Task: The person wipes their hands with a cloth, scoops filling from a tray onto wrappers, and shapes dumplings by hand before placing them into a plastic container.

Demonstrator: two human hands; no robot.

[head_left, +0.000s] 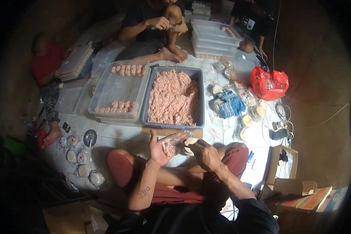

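Observation:
My left hand (pixel 160 150) is held palm up with its thumb stretched out, and a lump of pink filling on a pale wrapper (pixel 169 148) lies on its palm and fingers. My right hand (pixel 207 155) is closed around a dark utensil (pixel 179 144) whose end reaches the filling. A pale stack of round wrappers (pixel 191 146) shows beside my right fingers; which hand supports it is unclear. Just beyond both hands stands a grey tub (pixel 202 97) of pink minced filling (pixel 171 97).
Left of the tub, a clear tray (pixel 117 90) holds rows of shaped pieces. Wrapper packets (pixel 82 157) lie at left. At right are a blue cloth (pixel 229 104), a red bag (pixel 270 84) and cardboard boxes (pixel 282 167). Other people sit around, one (pixel 148 35) beyond the tub.

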